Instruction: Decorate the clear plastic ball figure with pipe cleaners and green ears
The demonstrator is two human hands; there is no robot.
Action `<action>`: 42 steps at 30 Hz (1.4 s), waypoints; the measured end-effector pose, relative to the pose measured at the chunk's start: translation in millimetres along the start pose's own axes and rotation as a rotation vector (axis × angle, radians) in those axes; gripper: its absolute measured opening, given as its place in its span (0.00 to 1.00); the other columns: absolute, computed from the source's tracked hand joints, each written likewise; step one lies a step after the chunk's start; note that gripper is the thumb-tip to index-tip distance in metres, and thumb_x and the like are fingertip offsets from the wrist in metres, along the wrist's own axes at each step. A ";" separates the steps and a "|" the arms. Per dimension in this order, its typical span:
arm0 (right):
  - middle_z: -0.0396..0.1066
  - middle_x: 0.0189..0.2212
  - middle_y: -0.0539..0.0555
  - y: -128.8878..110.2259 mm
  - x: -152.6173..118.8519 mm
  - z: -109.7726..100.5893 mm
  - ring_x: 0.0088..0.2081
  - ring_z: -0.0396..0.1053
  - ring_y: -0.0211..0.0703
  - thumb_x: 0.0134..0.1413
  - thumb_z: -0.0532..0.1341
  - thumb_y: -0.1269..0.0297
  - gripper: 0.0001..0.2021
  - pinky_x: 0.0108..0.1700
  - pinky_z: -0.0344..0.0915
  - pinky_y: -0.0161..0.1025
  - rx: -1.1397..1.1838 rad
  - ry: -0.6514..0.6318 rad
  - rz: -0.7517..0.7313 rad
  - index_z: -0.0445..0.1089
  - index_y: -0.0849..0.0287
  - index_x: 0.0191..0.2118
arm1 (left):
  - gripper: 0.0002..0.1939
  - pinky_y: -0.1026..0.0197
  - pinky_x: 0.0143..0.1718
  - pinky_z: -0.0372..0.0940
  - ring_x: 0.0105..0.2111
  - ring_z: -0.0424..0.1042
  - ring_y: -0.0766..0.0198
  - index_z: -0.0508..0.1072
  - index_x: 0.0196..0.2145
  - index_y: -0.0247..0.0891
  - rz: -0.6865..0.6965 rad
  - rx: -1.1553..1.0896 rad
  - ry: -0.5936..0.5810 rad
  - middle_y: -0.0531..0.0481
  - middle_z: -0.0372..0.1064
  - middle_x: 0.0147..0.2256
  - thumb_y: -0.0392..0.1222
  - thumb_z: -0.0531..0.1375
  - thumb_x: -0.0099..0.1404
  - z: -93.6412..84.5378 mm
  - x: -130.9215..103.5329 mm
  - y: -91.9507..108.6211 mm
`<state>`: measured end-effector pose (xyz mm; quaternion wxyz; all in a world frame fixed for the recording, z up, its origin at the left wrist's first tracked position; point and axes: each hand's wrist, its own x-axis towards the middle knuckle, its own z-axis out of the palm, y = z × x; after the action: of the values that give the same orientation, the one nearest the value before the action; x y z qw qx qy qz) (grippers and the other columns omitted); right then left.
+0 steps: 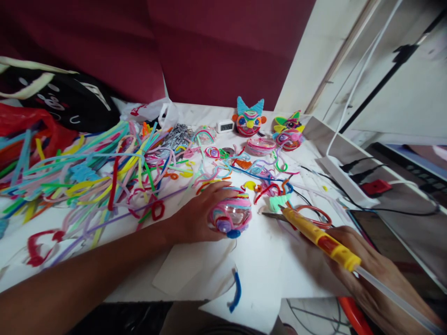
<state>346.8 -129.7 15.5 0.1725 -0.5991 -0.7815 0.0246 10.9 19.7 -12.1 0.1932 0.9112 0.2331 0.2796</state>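
Observation:
My left hand (197,214) is wrapped round a clear plastic ball (237,213) trimmed with pink, blue and purple pipe cleaners, holding it on the white table (258,265). A purple coil and a blue oval show on its near side. In my right hand (370,260) is a yellow hot glue gun (321,237), a translucent glue stick (394,293) running out of its back. The gun's tip points left, apart from the ball. Under it lies a dark pointed blade beside orange loops, perhaps scissors. A bent blue pipe cleaner (236,291) lies near the table's front edge.
Loose pipe cleaners (115,172) pile up at the left. A finished-looking ball figure with blue ears (249,116) stands at the back, near a small digital clock (225,126). On the right are a power strip (349,179), cables and a dark tablet-like slab (377,232).

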 end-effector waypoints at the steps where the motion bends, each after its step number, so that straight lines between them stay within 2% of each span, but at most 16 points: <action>1: 0.71 0.37 0.55 -0.9 0.5 -0.2 0.35 0.74 0.44 0.67 0.49 0.51 0.13 0.31 0.70 0.37 0.006 0.011 0.000 0.62 0.53 0.46 | 0.42 0.40 0.65 0.54 0.64 0.55 0.44 0.58 0.60 0.47 0.007 0.004 0.011 0.40 0.58 0.61 0.45 0.70 0.51 -0.4 -0.1 0.2; 4: 0.71 0.36 0.54 -2.6 1.8 -1.0 0.33 0.75 0.43 0.67 0.49 0.52 0.13 0.30 0.71 0.36 0.019 0.030 -0.009 0.63 0.53 0.45 | 0.48 0.39 0.65 0.55 0.66 0.52 0.42 0.50 0.65 0.45 0.038 0.021 0.028 0.37 0.53 0.64 0.44 0.69 0.52 -5.3 -4.8 1.1; 7: 0.72 0.37 0.55 -1.7 2.0 -1.7 0.34 0.75 0.44 0.66 0.50 0.52 0.13 0.31 0.72 0.37 0.024 0.031 -0.016 0.63 0.52 0.46 | 0.53 0.39 0.65 0.53 0.68 0.46 0.40 0.41 0.69 0.41 0.050 0.057 -0.063 0.35 0.43 0.68 0.39 0.67 0.54 -18.9 -14.8 5.9; 8: 0.72 0.38 0.55 -1.1 2.0 -1.9 0.35 0.76 0.45 0.66 0.50 0.52 0.13 0.32 0.73 0.38 0.029 0.032 -0.016 0.63 0.52 0.47 | 0.53 0.39 0.66 0.51 0.69 0.44 0.41 0.39 0.69 0.40 0.042 0.083 -0.111 0.35 0.39 0.70 0.36 0.65 0.55 -25.4 -17.3 9.2; 9: 0.72 0.38 0.56 -0.5 2.0 -2.2 0.35 0.76 0.45 0.66 0.51 0.52 0.13 0.32 0.73 0.38 0.033 0.035 -0.016 0.63 0.52 0.47 | 0.50 0.39 0.67 0.50 0.69 0.44 0.42 0.39 0.69 0.40 0.047 0.093 -0.090 0.37 0.39 0.70 0.34 0.62 0.56 -32.6 -18.0 13.5; 11: 0.72 0.37 0.56 0.1 2.5 -3.2 0.34 0.75 0.46 0.65 0.51 0.52 0.12 0.31 0.73 0.39 0.046 0.038 -0.019 0.64 0.52 0.46 | 0.43 0.43 0.66 0.52 0.66 0.52 0.48 0.45 0.68 0.43 0.029 0.086 0.049 0.40 0.50 0.67 0.33 0.58 0.59 -47.2 -11.3 24.7; 13: 0.72 0.36 0.56 -0.3 3.1 -4.5 0.33 0.75 0.46 0.65 0.51 0.52 0.12 0.30 0.73 0.39 0.053 0.043 -0.027 0.64 0.52 0.44 | 0.32 0.51 0.61 0.60 0.60 0.62 0.54 0.57 0.63 0.41 0.023 0.131 0.173 0.41 0.60 0.61 0.34 0.57 0.62 -58.6 8.9 37.7; 15: 0.72 0.36 0.57 -0.8 2.8 -5.8 0.33 0.75 0.46 0.66 0.51 0.53 0.12 0.29 0.74 0.39 0.057 0.051 -0.032 0.65 0.53 0.44 | 0.18 0.57 0.53 0.66 0.50 0.70 0.59 0.69 0.54 0.38 0.040 0.169 0.167 0.43 0.71 0.51 0.36 0.56 0.65 -62.7 41.0 50.2; 17: 0.73 0.36 0.57 -0.3 0.5 -6.8 0.34 0.76 0.46 0.66 0.51 0.53 0.12 0.30 0.75 0.38 0.057 0.060 -0.030 0.65 0.53 0.45 | 0.12 0.61 0.44 0.67 0.39 0.73 0.64 0.75 0.44 0.36 0.101 0.118 0.061 0.47 0.76 0.41 0.37 0.54 0.67 -57.0 78.0 59.8; 19: 0.73 0.38 0.57 2.0 -4.0 -7.4 0.36 0.76 0.47 0.65 0.52 0.53 0.12 0.31 0.75 0.38 0.061 0.052 -0.028 0.64 0.53 0.46 | 0.12 0.64 0.39 0.65 0.34 0.74 0.66 0.77 0.41 0.35 0.082 0.128 -0.163 0.49 0.78 0.37 0.33 0.56 0.64 -42.3 112.1 64.7; 22: 0.73 0.40 0.58 7.1 -11.9 -8.0 0.38 0.76 0.47 0.65 0.52 0.54 0.12 0.34 0.76 0.39 0.057 0.029 -0.007 0.64 0.53 0.48 | 0.12 0.63 0.34 0.63 0.35 0.75 0.60 0.79 0.40 0.35 0.027 0.273 -0.457 0.46 0.78 0.35 0.32 0.59 0.59 -12.4 147.7 63.1; 24: 0.73 0.39 0.58 9.7 -16.1 -8.3 0.38 0.76 0.47 0.66 0.52 0.54 0.12 0.35 0.76 0.39 0.047 0.026 0.015 0.63 0.53 0.48 | 0.12 0.62 0.31 0.61 0.37 0.75 0.55 0.79 0.40 0.37 -0.037 0.345 -0.528 0.43 0.78 0.37 0.36 0.59 0.59 5.9 160.9 58.2; 30: 0.73 0.39 0.58 12.2 -21.1 -9.4 0.38 0.76 0.48 0.66 0.51 0.54 0.12 0.35 0.75 0.38 0.045 0.045 0.036 0.63 0.53 0.48 | 0.13 0.60 0.28 0.61 0.33 0.75 0.51 0.78 0.35 0.36 -0.156 0.339 -0.531 0.41 0.77 0.32 0.45 0.64 0.53 36.7 177.3 44.5; 35: 0.72 0.40 0.58 11.9 -20.5 -9.8 0.39 0.76 0.48 0.66 0.51 0.53 0.13 0.35 0.75 0.40 0.029 0.025 0.040 0.62 0.52 0.49 | 0.12 0.62 0.27 0.60 0.31 0.74 0.54 0.77 0.33 0.38 -0.198 0.244 -0.514 0.47 0.75 0.28 0.37 0.66 0.48 47.6 179.3 40.5; 38: 0.72 0.39 0.58 6.5 -17.6 -9.8 0.38 0.75 0.47 0.66 0.50 0.52 0.12 0.35 0.74 0.40 0.058 0.048 0.058 0.62 0.52 0.47 | 0.10 0.64 0.27 0.59 0.28 0.73 0.59 0.77 0.30 0.38 -0.222 0.158 -0.482 0.51 0.74 0.26 0.34 0.68 0.46 43.7 180.3 39.3; 42: 0.71 0.39 0.57 -4.4 -14.0 -9.2 0.38 0.74 0.48 0.66 0.50 0.53 0.11 0.37 0.71 0.41 0.108 0.116 0.127 0.63 0.52 0.45 | 0.11 0.67 0.27 0.60 0.26 0.72 0.66 0.76 0.34 0.36 -0.260 0.046 -0.393 0.54 0.74 0.27 0.36 0.68 0.51 18.3 181.8 39.6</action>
<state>348.6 -145.7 21.9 0.2474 -0.6378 -0.7281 0.0430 168.1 80.2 69.1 0.2486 0.9145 0.3126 0.0643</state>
